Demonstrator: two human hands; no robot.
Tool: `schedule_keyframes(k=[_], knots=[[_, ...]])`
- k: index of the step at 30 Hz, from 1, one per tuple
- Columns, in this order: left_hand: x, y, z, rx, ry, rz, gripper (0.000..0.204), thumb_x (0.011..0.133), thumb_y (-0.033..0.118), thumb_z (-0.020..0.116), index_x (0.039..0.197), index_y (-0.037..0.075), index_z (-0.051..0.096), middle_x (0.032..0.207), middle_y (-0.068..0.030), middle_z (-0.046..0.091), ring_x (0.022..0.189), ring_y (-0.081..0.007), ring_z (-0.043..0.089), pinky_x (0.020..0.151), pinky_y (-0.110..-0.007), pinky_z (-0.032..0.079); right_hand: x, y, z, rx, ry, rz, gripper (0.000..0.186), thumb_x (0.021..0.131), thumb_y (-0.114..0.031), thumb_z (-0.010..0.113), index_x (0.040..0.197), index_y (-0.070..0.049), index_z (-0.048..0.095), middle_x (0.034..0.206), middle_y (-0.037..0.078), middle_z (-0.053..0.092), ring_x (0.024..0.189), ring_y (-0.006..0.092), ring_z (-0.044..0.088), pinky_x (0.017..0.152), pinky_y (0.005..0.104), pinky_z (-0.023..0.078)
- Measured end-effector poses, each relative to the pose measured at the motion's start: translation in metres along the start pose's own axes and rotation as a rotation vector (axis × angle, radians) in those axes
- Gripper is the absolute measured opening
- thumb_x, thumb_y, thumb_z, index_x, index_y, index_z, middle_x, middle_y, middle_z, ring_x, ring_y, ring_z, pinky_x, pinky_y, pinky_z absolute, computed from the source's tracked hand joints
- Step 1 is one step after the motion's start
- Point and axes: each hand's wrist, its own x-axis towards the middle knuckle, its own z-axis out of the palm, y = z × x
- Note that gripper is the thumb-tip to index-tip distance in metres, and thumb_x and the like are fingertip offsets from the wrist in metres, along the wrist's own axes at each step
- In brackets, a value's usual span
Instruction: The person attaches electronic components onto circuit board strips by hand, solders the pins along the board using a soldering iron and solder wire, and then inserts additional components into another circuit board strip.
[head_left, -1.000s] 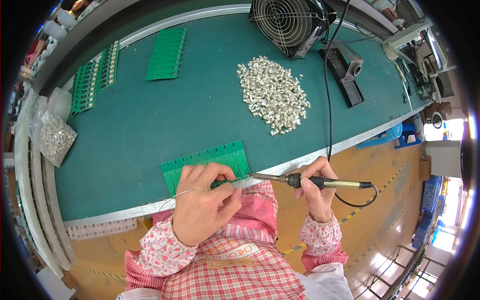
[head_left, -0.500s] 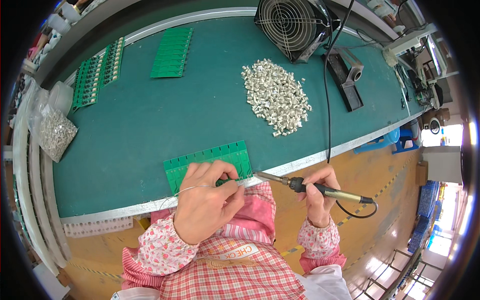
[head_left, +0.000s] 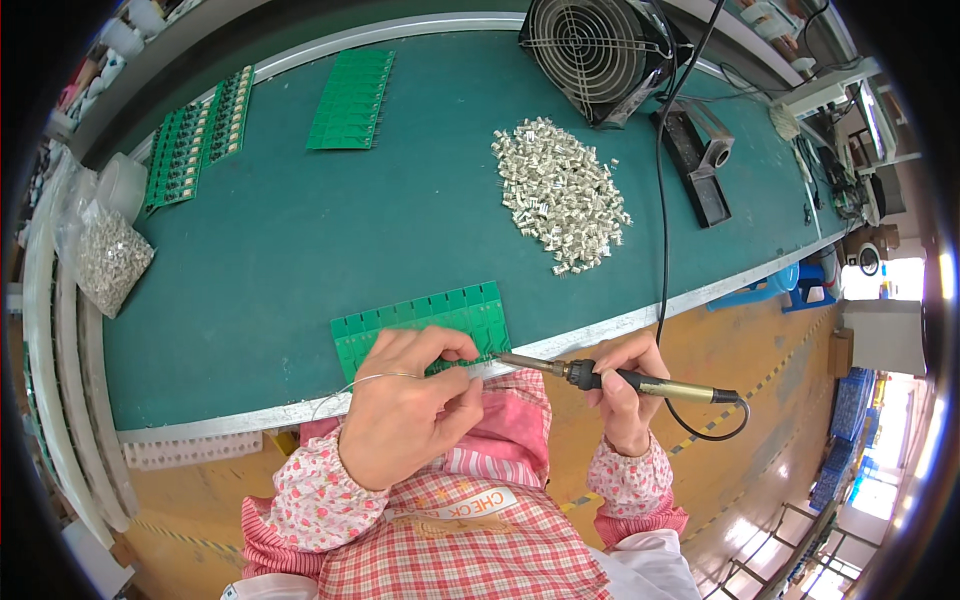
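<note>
A green circuit board panel point(head_left: 419, 316) lies at the near edge of the green-topped bench. Over its near side rests my left hand point(head_left: 405, 395), fingers bent and pinched on a thin solder wire point(head_left: 390, 375) that curves back across the hand. White connectors show along the board's near edge, partly covered by my fingers. My right hand point(head_left: 628, 385) grips a soldering iron point(head_left: 650, 384) like a pen. The iron's tip reaches the board's right near corner, close to my left fingertips; whether it touches a pin is too small to tell.
A heap of white connectors point(head_left: 560, 195) lies beyond the board. Behind it are a black fan point(head_left: 590, 50) and an iron stand point(head_left: 695, 165). The iron's cable point(head_left: 661, 220) hangs across the right side. More green boards point(head_left: 350, 100) and a bag of parts point(head_left: 110, 260) lie left.
The soldering iron has moved slightly left, bringing its tip onto the board's corner area. My left hand keeps nearly the same place with the wire.
</note>
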Motion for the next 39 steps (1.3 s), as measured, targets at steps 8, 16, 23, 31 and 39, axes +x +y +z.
schedule_keyframes(k=[8, 16, 23, 31, 39], knots=[[0.0, 0.0, 0.0, 0.003, -0.016, -0.01, 0.006, 0.068, 0.006, 0.067, 0.065, 0.003, 0.063, 0.089, -0.0047, 0.059, 0.076, -0.0201, 0.058, 0.072, -0.035, 0.043, 0.0, 0.0, -0.001, -0.008, -0.011, 0.018, 0.016, 0.085, -0.012, 0.057, 0.087, 0.0, 0.047, 0.067, 0.01, 0.058, 0.051, 0.0089, 0.052, 0.047, 0.0216, 0.041], [-0.001, -0.001, 0.002, 0.001, -0.013, -0.013, 0.008, 0.069, 0.007, 0.067, 0.065, 0.002, 0.062, 0.089, -0.0053, 0.057, 0.077, -0.0208, 0.056, 0.072, -0.035, 0.041, -0.002, -0.003, 0.009, -0.104, 0.082, 0.032, 0.019, 0.081, -0.017, 0.056, 0.083, -0.001, 0.045, 0.057, 0.004, 0.047, 0.042, 0.0078, 0.042, 0.041, 0.0209, 0.035], [-0.001, 0.001, 0.002, 0.01, -0.016, -0.003, 0.009, 0.07, 0.008, 0.067, 0.066, 0.002, 0.062, 0.089, -0.0053, 0.056, 0.077, -0.0215, 0.055, 0.072, -0.036, 0.04, -0.008, 0.0, 0.001, -0.087, 0.015, -0.037, 0.013, 0.082, -0.007, 0.058, 0.087, 0.001, 0.048, 0.068, 0.01, 0.058, 0.052, 0.0093, 0.053, 0.048, 0.0224, 0.043], [-0.006, -0.006, -0.001, -0.09, 0.037, -0.039, 0.009, 0.07, 0.003, 0.068, 0.064, 0.001, 0.061, 0.097, -0.007, 0.058, 0.078, -0.0212, 0.059, 0.065, -0.033, 0.048, -0.005, -0.008, 0.018, -0.13, 0.211, -0.04, 0.022, 0.082, -0.019, 0.057, 0.083, -0.002, 0.045, 0.057, 0.005, 0.048, 0.043, 0.0087, 0.042, 0.041, 0.0219, 0.035], [-0.007, -0.007, -0.003, -0.119, 0.024, -0.028, 0.011, 0.07, 0.003, 0.068, 0.063, 0.0, 0.06, 0.098, -0.0081, 0.058, 0.08, -0.0217, 0.06, 0.064, -0.032, 0.049, -0.008, 0.004, 0.013, -0.05, 0.064, -0.033, 0.017, 0.084, -0.012, 0.061, 0.087, 0.001, 0.05, 0.067, 0.01, 0.06, 0.051, 0.01, 0.055, 0.047, 0.0227, 0.045]])
